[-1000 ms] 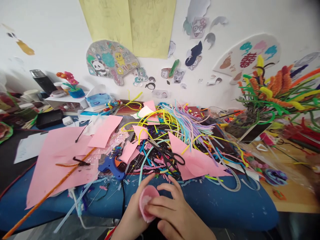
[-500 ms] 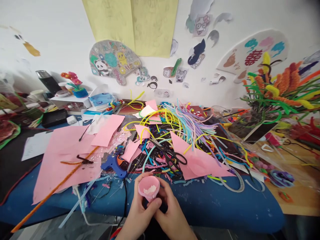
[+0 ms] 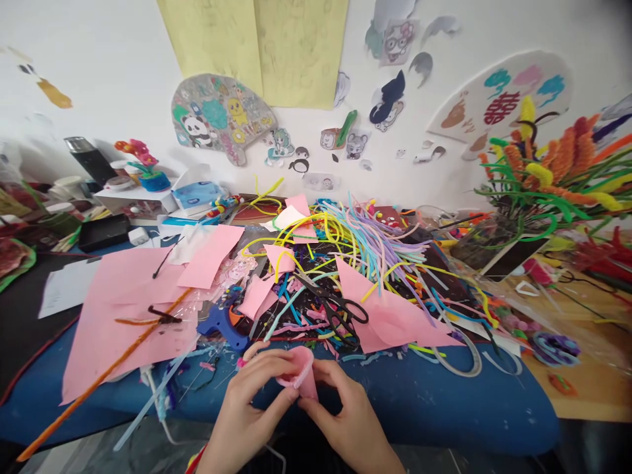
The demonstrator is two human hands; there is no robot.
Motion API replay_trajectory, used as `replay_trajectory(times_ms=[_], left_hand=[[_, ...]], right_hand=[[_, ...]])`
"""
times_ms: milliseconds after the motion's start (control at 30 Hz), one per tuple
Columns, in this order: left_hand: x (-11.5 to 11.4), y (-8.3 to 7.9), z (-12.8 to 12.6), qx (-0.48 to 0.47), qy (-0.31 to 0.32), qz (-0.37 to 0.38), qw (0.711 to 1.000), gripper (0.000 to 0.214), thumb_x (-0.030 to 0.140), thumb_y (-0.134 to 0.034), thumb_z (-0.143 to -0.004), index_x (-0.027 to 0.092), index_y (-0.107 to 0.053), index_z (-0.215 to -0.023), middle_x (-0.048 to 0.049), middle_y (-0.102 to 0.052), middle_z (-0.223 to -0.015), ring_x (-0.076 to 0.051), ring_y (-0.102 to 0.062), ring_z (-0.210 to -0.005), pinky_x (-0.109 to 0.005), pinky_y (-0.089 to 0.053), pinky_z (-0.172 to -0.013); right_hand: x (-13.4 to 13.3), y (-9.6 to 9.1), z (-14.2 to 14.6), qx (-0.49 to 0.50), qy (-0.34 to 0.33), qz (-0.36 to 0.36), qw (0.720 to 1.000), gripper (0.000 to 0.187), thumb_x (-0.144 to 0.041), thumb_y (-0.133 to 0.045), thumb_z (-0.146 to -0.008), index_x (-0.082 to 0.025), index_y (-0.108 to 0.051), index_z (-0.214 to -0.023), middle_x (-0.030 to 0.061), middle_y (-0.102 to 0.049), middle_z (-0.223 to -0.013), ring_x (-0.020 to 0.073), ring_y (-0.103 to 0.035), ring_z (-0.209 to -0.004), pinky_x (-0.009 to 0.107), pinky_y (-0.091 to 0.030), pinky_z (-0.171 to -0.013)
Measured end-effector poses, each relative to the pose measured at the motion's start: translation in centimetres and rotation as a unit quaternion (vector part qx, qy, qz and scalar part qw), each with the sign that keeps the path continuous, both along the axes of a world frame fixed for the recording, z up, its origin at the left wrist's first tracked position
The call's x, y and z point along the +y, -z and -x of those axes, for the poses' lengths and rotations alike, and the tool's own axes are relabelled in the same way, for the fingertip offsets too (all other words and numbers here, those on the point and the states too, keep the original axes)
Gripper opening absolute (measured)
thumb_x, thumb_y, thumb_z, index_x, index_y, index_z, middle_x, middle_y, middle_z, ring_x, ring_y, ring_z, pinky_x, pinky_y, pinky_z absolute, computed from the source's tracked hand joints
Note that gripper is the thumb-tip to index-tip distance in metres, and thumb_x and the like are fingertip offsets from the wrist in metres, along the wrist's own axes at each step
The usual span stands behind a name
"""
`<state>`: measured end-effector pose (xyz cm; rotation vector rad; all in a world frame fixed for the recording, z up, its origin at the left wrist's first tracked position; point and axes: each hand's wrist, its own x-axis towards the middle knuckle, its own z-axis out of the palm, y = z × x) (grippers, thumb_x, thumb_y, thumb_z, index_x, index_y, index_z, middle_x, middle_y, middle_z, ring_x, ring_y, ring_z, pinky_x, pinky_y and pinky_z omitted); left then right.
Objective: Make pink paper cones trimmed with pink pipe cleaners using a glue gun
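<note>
A small pink cup, rolled into a cone with a fuzzy rim, is held between both hands above the table's front edge. My left hand closes on its left side, with fingers over the rim and the thumb below. My right hand pinches the cup's right side between thumb and fingers. The cup is tilted, so its inside is mostly hidden. A bit of bright pink shows beside my left fingers; I cannot make out what it is. Just beyond the hands lie black-handled scissors and a blue glue gun.
Pink sheets lie at left under an orange pipe cleaner. A large pink piece is right of centre. Pastel pipe cleaners heap behind. A vase of fuzzy stems stands at right, a dark flask far left.
The cup has tipped over from facing me to lying tilted toward the left. My left hand has moved left and round over its rim, while my right hand has shifted slightly to the right.
</note>
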<state>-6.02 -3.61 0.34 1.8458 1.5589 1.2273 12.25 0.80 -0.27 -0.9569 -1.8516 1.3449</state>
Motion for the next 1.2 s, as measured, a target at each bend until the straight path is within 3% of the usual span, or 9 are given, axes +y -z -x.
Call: replay_trajectory(times_ms=[200, 300, 367, 633, 867, 1067, 1200], left_hand=[[-0.2, 0.0, 0.6, -0.013, 0.015, -0.016, 1.0, 0.037, 0.039, -0.08, -0.074, 0.025, -0.069, -0.107, -0.0032, -0.077, -0.1, -0.022, -0.071, -0.094, -0.03, -0.051, -0.084], [0.0, 0.0, 0.3, -0.03, 0.004, -0.003, 1.0, 0.009, 0.027, -0.069, -0.086, 0.024, -0.072, -0.094, 0.0001, -0.077, -0.086, -0.018, -0.071, -0.083, -0.029, -0.048, -0.084], [0.1, 0.0, -0.2, -0.055, -0.014, -0.009, 0.998, 0.011, 0.018, -0.064, -0.088, 0.023, -0.074, -0.087, 0.0021, -0.077, -0.08, -0.015, -0.07, -0.077, -0.027, -0.046, -0.085], [0.7, 0.3, -1.3, -0.156, -0.029, -0.035, 0.987, 0.018, 0.013, -0.066, -0.086, 0.026, -0.078, -0.083, 0.006, -0.076, -0.071, -0.011, -0.066, -0.063, -0.024, -0.047, -0.084], [0.5, 0.6, -0.8, -0.186, -0.012, -0.023, 0.982, 0.019, 0.019, -0.07, -0.084, 0.031, -0.079, -0.095, 0.0036, -0.08, -0.08, -0.014, -0.071, -0.079, -0.023, -0.051, -0.086], [0.2, 1.2, -0.3, -0.206, -0.014, 0.016, 0.978, 0.012, 0.019, -0.07, -0.084, 0.026, -0.078, -0.088, -0.0003, -0.08, -0.083, -0.018, -0.071, -0.094, -0.025, -0.053, -0.09], [0.0, 1.1, -0.4, -0.154, -0.04, -0.008, 0.987, 0.012, 0.015, -0.067, -0.085, 0.024, -0.074, -0.084, 0.0003, -0.078, -0.082, -0.016, -0.071, -0.092, -0.021, -0.054, -0.084]], right_hand=[[0.5, 1.0, -0.7, -0.025, 0.016, -0.162, 0.986, 0.035, -0.021, -0.067, -0.09, -0.022, -0.067, -0.125, 0.0062, -0.076, -0.1, 0.0216, -0.071, -0.088, 0.031, -0.057, -0.079], [0.6, 1.1, -0.7, -0.008, 0.016, -0.2, 0.98, 0.037, -0.025, -0.063, -0.093, -0.023, -0.064, -0.13, 0.0062, -0.075, -0.097, 0.0199, -0.069, -0.085, 0.029, -0.057, -0.076], [0.7, 1.0, -0.6, 0.005, 0.017, -0.212, 0.977, 0.038, -0.026, -0.062, -0.094, -0.024, -0.063, -0.132, 0.0063, -0.074, -0.098, 0.0191, -0.069, -0.086, 0.027, -0.056, -0.076], [1.0, 0.7, -0.8, 0.053, 0.007, -0.157, 0.986, 0.041, -0.013, -0.061, -0.092, -0.024, -0.064, -0.131, 0.0055, -0.072, -0.103, 0.0152, -0.068, -0.091, 0.021, -0.054, -0.082], [1.1, 0.9, -1.0, 0.066, 0.025, -0.117, 0.991, 0.038, -0.013, -0.062, -0.089, -0.027, -0.069, -0.124, 0.003, -0.073, -0.094, 0.0143, -0.069, -0.084, 0.021, -0.054, -0.076], [0.8, 0.9, -0.8, 0.059, 0.037, -0.116, 0.991, 0.037, -0.013, -0.064, -0.088, -0.025, -0.07, -0.123, 0.003, -0.073, -0.093, 0.0146, -0.069, -0.082, 0.021, -0.054, -0.076], [0.8, 0.9, -0.8, 0.04, 0.035, -0.12, 0.991, 0.037, -0.016, -0.064, -0.088, -0.024, -0.07, -0.123, 0.0031, -0.072, -0.09, 0.0149, -0.067, -0.08, 0.023, -0.054, -0.075]])
